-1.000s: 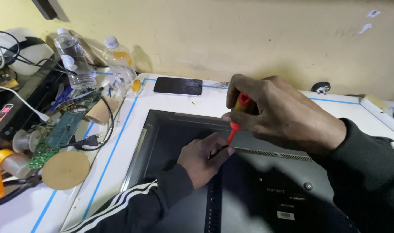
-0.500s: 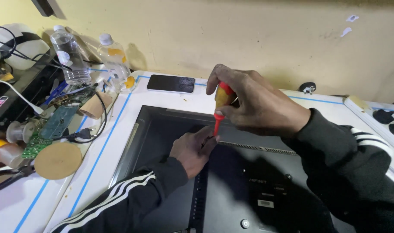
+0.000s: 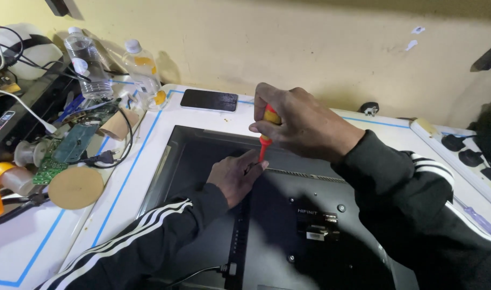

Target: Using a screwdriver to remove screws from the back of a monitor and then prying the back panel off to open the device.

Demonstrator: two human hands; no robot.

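A white bench (image 3: 148, 161) carries a dark monitor (image 3: 288, 215) lying face down, its back panel seemingly in place, so the unscrewing looks only under way. The right hand (image 3: 304, 126) is closed around a red-and-yellow screwdriver (image 3: 266, 134), held upright with its tip at the panel's upper seam. The left hand (image 3: 235, 174) rests loosely curled on the panel, fingertips touching the tip. A phone (image 3: 209, 100) lies beyond; no loose screws show.
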